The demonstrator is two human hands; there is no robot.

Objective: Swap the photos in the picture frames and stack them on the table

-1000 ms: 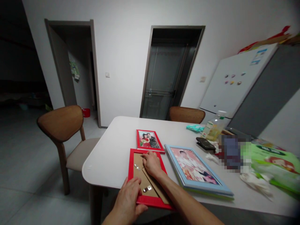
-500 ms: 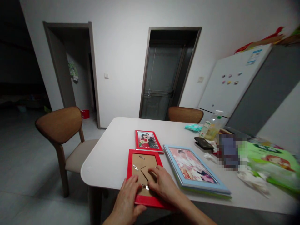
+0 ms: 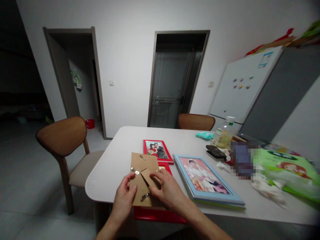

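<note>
A brown backing board [image 3: 138, 191] with metal clips and a slit-like flap is lifted off the red picture frame [image 3: 160, 215] under it. My left hand [image 3: 125, 191] grips the board's left edge between thumb and fingers. On its right side my right hand [image 3: 166, 188] is closed on the board, fingers near the flap. The red frame lies at the table's front edge, largely hidden by the board and my right arm. Behind it lies a second red frame [image 3: 157, 150] holding a photo of two people. To the right is a light blue frame [image 3: 205, 176], its picture face up.
On the white table [image 3: 110, 166] at right are a black wallet-like item [image 3: 215, 152], a bottle [image 3: 223, 135], crumpled tissues [image 3: 268, 190] and a green tissue pack [image 3: 287, 166]. Brown chairs stand at the left [image 3: 62, 136] and far side [image 3: 196, 121].
The backing board has come up out of the red frame and tilted left, held in both hands. My left hand has moved from the frame's left side onto the board's edge.
</note>
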